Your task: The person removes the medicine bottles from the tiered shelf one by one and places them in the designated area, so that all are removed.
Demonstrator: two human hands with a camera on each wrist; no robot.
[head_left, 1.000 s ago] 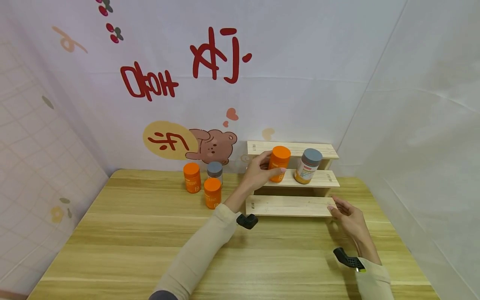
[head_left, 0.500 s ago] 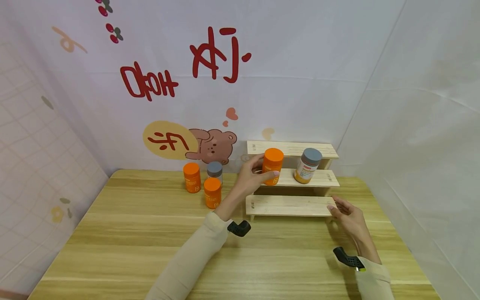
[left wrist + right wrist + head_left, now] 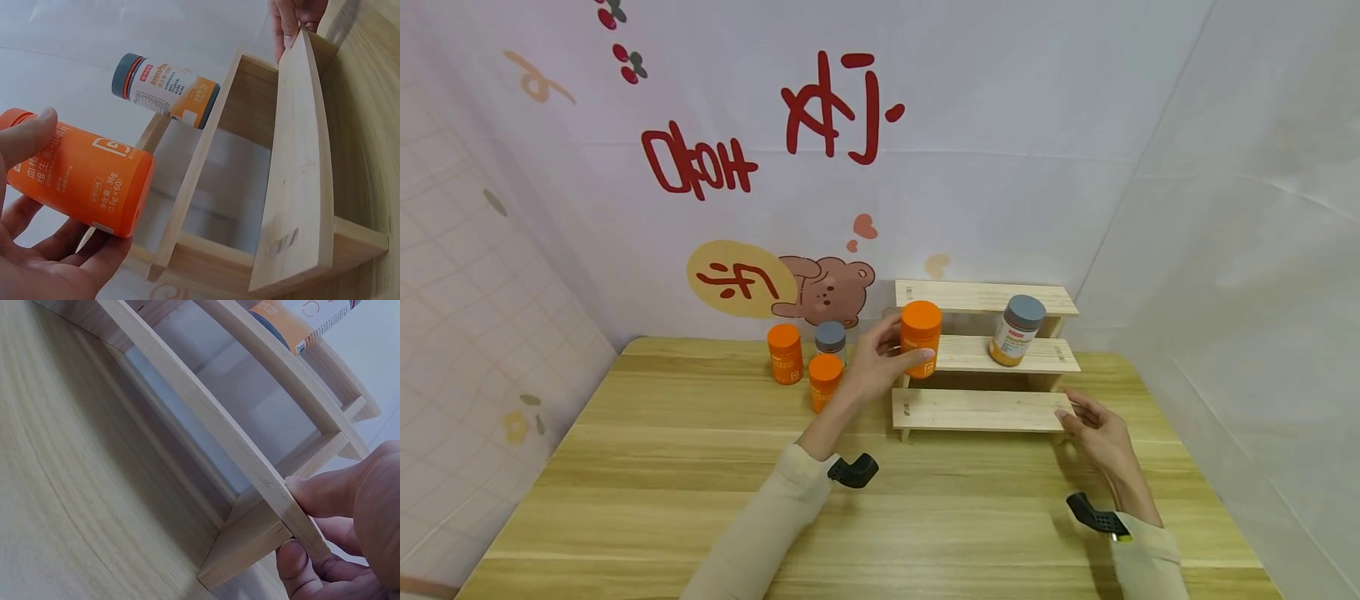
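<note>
Near the head view's centre, the left hand (image 3: 872,365) grips the orange vitamin bottle (image 3: 921,333); at lower right, the right hand (image 3: 1103,435) pinches the three-tier wooden rack (image 3: 977,411). Better to move the bottle upright, clear of board edges.

Long cream sleeves (image 3: 752,525) are worn with black, angular wrist devices (image 3: 854,472).

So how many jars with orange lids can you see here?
3. One jar is held in the left hand, near the wooden rack; a farther jar and a nearer jar stand on the table, left of the rack. Another could be hidden behind these.
</note>
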